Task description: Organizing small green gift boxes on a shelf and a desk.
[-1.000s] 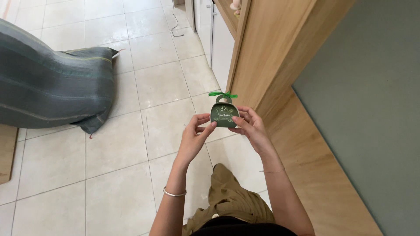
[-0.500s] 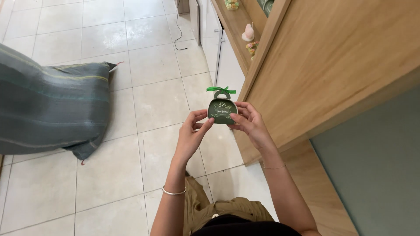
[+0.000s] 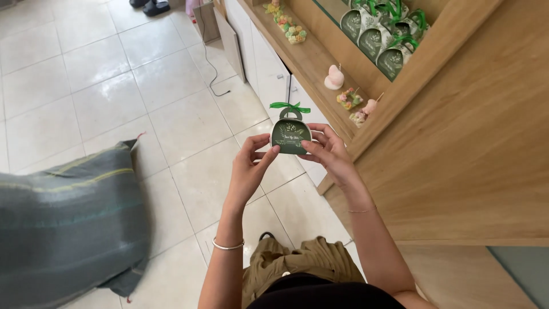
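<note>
We pinch a small dark green gift box (image 3: 290,136) with a ribbon bow between left hand (image 3: 249,171) and right hand (image 3: 330,154), just beside the wooden shelf (image 3: 311,57) holding seemingly matching boxes (image 3: 377,31).

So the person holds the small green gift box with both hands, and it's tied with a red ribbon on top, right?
Not quite: the ribbon is green, not red, as the head view shows. The rest stands: the left hand and right hand both hold the small green gift box.
</note>
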